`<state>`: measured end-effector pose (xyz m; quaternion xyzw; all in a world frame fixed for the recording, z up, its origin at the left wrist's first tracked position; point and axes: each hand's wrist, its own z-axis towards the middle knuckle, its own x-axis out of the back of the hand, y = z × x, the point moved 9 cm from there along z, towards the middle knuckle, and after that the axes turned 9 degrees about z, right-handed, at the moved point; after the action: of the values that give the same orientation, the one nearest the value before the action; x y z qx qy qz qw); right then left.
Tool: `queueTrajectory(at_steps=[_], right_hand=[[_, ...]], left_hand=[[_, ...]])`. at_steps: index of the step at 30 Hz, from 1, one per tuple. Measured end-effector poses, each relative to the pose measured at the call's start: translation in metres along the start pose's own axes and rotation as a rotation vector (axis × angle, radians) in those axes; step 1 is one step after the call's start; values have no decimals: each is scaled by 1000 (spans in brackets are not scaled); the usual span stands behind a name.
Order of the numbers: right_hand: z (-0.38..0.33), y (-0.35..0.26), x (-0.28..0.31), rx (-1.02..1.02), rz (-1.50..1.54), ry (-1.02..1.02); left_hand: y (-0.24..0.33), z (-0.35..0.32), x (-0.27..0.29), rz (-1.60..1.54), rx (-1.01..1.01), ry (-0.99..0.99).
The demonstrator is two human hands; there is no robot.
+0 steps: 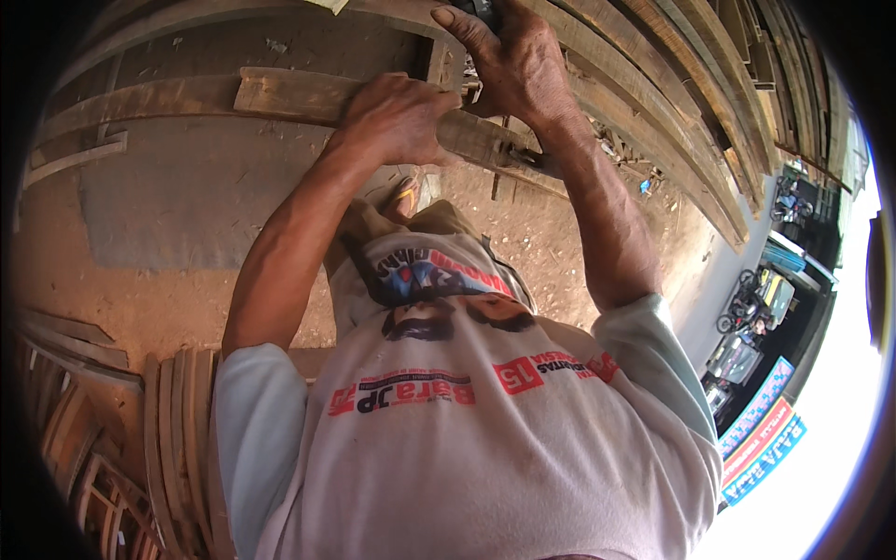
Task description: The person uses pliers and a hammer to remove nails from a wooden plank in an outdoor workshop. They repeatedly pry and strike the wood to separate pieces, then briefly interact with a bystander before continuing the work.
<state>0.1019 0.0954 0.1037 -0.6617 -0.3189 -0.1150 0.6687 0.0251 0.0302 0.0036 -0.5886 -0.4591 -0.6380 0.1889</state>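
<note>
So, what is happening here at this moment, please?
A person in a white printed T-shirt is working on a long, weathered brown wooden plank over a dusty earthen floor. The left hand lies on top of the plank and presses it down. The right hand is raised just above it and grips a small dark tool, mostly cut off by the picture's edge, so its kind cannot be told. Curved wooden slats are stacked to the right.
</note>
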Motion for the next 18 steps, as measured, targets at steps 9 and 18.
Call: queueTrajectory(at_steps=[9,18], right_hand=[[3,4,26,27,-21,105],[-11,-26,-15,214,-316,-25]], left_hand=[[5,13,5,-107,-59,136],[11,17,8,59,-74,123]])
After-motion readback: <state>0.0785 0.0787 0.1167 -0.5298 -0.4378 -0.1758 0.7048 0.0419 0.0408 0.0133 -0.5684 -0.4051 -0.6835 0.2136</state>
